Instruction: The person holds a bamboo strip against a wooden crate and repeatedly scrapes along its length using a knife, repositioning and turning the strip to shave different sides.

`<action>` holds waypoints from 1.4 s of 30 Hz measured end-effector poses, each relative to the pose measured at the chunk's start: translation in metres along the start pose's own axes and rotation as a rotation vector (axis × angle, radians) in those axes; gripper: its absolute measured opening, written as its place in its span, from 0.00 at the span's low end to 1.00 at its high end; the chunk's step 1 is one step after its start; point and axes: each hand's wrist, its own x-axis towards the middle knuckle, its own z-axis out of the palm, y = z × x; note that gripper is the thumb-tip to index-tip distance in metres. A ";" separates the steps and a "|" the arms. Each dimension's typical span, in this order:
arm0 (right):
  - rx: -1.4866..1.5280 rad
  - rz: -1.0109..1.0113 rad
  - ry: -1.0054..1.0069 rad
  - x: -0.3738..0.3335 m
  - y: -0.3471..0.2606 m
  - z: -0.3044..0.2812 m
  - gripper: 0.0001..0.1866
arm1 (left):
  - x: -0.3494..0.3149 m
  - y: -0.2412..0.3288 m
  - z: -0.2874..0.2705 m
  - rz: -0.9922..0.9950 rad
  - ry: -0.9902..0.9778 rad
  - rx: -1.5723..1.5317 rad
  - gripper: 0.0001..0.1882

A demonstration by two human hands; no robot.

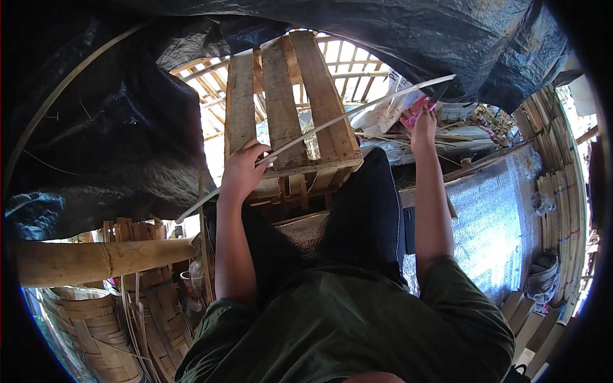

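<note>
My left hand [244,167] grips a long thin pale bamboo strip [332,121] that runs from lower left up to the right across a wooden pallet [287,108]. My right hand [423,126] is raised at the far end of the strip, shut on a small pink-handled tool [416,115] near the strip's tip. My knees in dark trousers [357,217] lie below both hands, and a dark green shirt fills the lower middle.
A black tarp [115,121] hangs above and left. A thick bamboo pole [96,260] crosses at left, woven bamboo baskets [96,325] below it. A silver foil sheet [491,223] and stacked bamboo slats [562,191] lie at right. Debris is piled behind the pallet.
</note>
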 end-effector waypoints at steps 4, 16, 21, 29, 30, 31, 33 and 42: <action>-0.218 0.055 -0.145 -0.039 0.007 -0.008 0.16 | 0.015 -0.009 0.013 0.004 -0.001 0.025 0.11; -0.758 0.037 -0.310 -0.080 0.036 0.002 0.23 | 0.030 -0.006 0.021 -0.009 -0.031 0.122 0.13; -0.817 -0.179 -0.296 -0.051 0.047 0.026 0.23 | 0.034 -0.012 0.025 0.050 -0.015 0.211 0.16; -1.149 -0.276 -0.263 -0.046 0.041 0.060 0.32 | 0.033 -0.014 0.028 0.129 0.010 0.181 0.14; -1.152 -0.273 -0.263 -0.039 0.041 0.056 0.32 | 0.035 -0.013 0.028 0.111 -0.018 0.195 0.14; -1.144 -0.246 -0.212 -0.035 0.037 0.054 0.31 | 0.035 -0.011 0.026 0.089 -0.044 0.209 0.13; -1.060 -0.049 -0.194 -0.023 0.039 0.054 0.32 | 0.035 -0.012 0.027 0.084 -0.052 0.230 0.14; -1.140 -0.148 -0.256 -0.042 0.043 0.070 0.25 | 0.036 -0.018 0.026 0.075 -0.043 0.261 0.16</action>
